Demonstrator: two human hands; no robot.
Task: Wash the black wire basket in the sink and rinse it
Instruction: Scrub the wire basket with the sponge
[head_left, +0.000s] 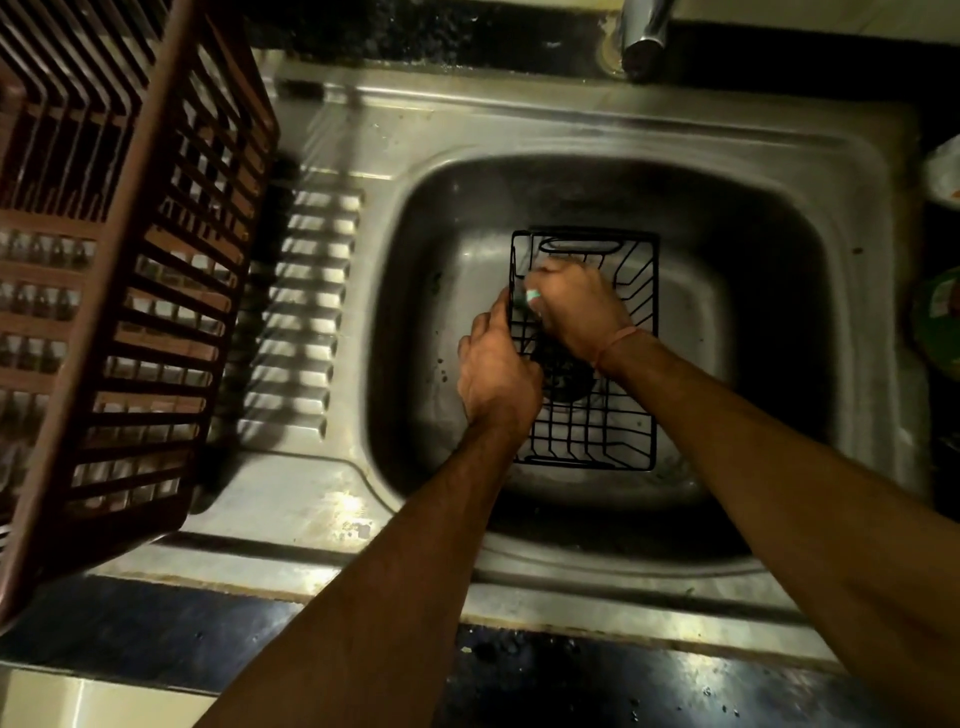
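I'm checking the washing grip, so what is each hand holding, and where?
The left hand grips the black wire basket by its left rim. The right hand holds a small scrubber inside it; blur hides details.

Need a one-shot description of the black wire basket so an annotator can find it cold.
Find the steel sink under the tap. In its basin lies the black wire basket, left hand gripping its left rim. Unlike the big brown slatted plastic crate on the drainboard, it is small and thin-wired.

A steel sink (597, 130) holds the black wire basket (618, 415); a brown crate (135, 291) sits on its drainboard.
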